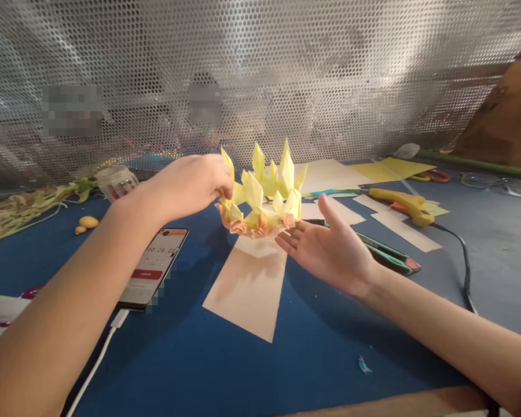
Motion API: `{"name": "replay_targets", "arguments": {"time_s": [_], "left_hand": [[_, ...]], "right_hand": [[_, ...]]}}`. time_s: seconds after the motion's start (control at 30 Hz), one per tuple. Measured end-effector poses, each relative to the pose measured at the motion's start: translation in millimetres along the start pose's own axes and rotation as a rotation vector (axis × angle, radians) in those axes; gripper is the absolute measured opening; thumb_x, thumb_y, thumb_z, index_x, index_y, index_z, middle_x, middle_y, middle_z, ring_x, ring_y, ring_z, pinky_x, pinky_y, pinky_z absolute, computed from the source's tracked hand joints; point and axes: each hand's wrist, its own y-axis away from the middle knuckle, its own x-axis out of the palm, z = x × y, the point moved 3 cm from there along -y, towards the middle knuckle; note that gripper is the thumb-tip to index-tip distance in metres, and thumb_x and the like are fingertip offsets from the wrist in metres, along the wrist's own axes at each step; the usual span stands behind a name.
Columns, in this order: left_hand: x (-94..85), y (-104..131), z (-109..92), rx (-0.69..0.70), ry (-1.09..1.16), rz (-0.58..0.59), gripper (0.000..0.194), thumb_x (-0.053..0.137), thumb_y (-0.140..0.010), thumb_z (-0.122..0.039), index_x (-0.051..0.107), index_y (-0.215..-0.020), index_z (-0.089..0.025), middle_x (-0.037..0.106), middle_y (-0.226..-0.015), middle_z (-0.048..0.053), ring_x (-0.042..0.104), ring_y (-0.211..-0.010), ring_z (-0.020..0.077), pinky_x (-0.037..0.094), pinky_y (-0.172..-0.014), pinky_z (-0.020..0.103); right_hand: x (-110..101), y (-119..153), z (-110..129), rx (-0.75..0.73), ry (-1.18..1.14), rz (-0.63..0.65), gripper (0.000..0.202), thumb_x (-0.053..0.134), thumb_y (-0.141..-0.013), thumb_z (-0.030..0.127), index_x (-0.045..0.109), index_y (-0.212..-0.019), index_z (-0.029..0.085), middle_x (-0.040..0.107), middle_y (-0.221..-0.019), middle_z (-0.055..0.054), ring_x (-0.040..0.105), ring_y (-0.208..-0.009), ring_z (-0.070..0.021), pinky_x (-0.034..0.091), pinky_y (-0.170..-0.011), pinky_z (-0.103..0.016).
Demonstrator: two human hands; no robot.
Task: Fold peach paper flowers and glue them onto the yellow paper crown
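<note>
A folded paper crown [260,200], with pale yellow points and a band of peach paper flowers, is held up above the blue table. My left hand [200,179] pinches its left side, the fingertips partly hidden behind the paper. Close to the crown's lower right edge, my right hand [334,249] lies palm up with its fingers stretched out and the thumb raised. Its fingertips are near the band; whether they touch it I cannot tell. Below the crown, a strip of beige paper [247,289] rests on the table.
A phone [158,269] on a white cable [95,359] lies left of the paper. To the right are a yellow glue gun [403,202] with a black cord, a green-handled cutter [391,255] and paper pieces. A jar [115,180] stands back left, before a perforated metal screen [260,75].
</note>
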Motion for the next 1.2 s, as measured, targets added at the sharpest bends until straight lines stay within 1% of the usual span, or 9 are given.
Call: {"name": "replay_targets", "arguments": {"time_s": [0.13,0.3,0.43,0.53,0.67,0.77,0.9,1.07,1.2], "left_hand": [[6.2,-0.9,24.3,-0.045,-0.11,-0.048,0.035,0.048,-0.089,-0.013,0.081,-0.083,-0.023,0.08,-0.104,0.008,0.069,-0.118,0.0322,0.056,-0.094,0.044],[20.8,1.4,48.2,-0.07,-0.15,-0.076,0.038,0.045,-0.091,-0.009,0.081,-0.086,-0.021,0.082,-0.115,0.011,0.064,-0.128,0.0338,0.053,-0.105,0.052],[30.6,5.0,60.0,-0.12,-0.116,-0.093,0.039,0.046,-0.087,-0.004,0.082,-0.087,-0.02,0.075,-0.143,0.01,0.057,-0.143,0.0356,0.047,-0.116,0.059],[25.5,9.1,66.1,-0.228,-0.065,-0.163,0.042,0.047,-0.089,-0.007,0.085,-0.094,-0.023,0.072,-0.148,0.008,0.056,-0.144,0.0369,0.046,-0.119,0.061],[4.8,16.4,65.7,-0.41,0.06,-0.241,0.045,0.041,-0.1,-0.02,0.082,-0.119,-0.02,0.079,-0.131,0.011,0.073,-0.118,0.0304,0.057,-0.107,0.048],[-3.0,18.6,57.6,-0.477,0.199,-0.086,0.037,0.056,-0.099,-0.038,0.081,-0.121,-0.022,0.086,-0.102,0.006,0.079,-0.081,0.0227,0.063,-0.079,0.034],[-0.3,15.8,47.5,-0.501,0.268,0.08,0.01,0.077,-0.082,-0.029,0.084,-0.088,-0.026,0.085,-0.082,0.0,0.081,-0.081,0.0238,0.06,-0.074,0.03],[4.6,12.2,52.0,-0.564,0.22,0.016,0.009,0.074,-0.078,-0.018,0.08,-0.076,-0.024,0.085,-0.085,0.003,0.08,-0.091,0.0269,0.061,-0.083,0.033],[-3.7,16.8,57.2,-0.601,0.178,-0.023,0.011,0.073,-0.076,-0.016,0.081,-0.076,-0.024,0.084,-0.082,0.004,0.08,-0.09,0.0293,0.062,-0.087,0.036]], "right_hand": [[-2.8,1.2,-1.8,0.003,0.036,0.013,0.079,0.037,-0.099,0.077,0.058,-0.15,0.02,0.055,-0.165,-0.016,0.042,-0.161,-0.0282,0.033,-0.134,-0.046],[-0.7,1.7,-5.5,0.04,0.127,0.069,0.083,0.035,-0.097,0.081,0.065,-0.143,0.018,0.062,-0.158,-0.021,0.052,-0.155,-0.0313,0.036,-0.132,-0.045],[3.6,3.7,-5.9,0.014,0.28,0.097,0.091,0.03,-0.1,0.08,0.055,-0.156,0.013,0.059,-0.161,-0.023,0.055,-0.152,-0.0321,0.041,-0.13,-0.048],[5.7,10.5,-5.3,-0.076,0.474,0.117,0.083,0.045,-0.102,0.075,0.044,-0.166,0.021,0.046,-0.173,-0.015,0.043,-0.161,-0.0298,0.031,-0.134,-0.053],[9.1,23.9,-11.0,-0.186,0.814,0.213,0.105,0.087,-0.079,0.067,0.041,-0.169,0.036,0.026,-0.182,-0.005,0.013,-0.17,-0.0379,0.006,-0.135,-0.068],[12.2,30.1,-20.2,-0.183,1.025,0.323,0.126,0.102,-0.06,0.06,0.043,-0.169,0.035,0.019,-0.182,-0.007,0.006,-0.169,-0.0433,0.001,-0.134,-0.068],[14.5,31.5,-27.6,-0.141,1.193,0.4,0.11,0.093,-0.071,0.066,0.048,-0.166,0.032,0.028,-0.177,-0.01,0.02,-0.166,-0.0431,0.011,-0.136,-0.065],[16.8,29.6,-29.9,-0.165,1.317,0.369,0.101,0.081,-0.082,0.075,0.053,-0.164,0.023,0.03,-0.177,-0.016,0.024,-0.165,-0.0444,0.019,-0.135,-0.067],[17.0,23.4,-31.9,-0.264,1.37,0.35,0.057,0.067,-0.103,0.057,0.067,-0.151,0.027,0.059,-0.163,-0.015,0.045,-0.159,-0.0372,0.036,-0.132,-0.06]]}}
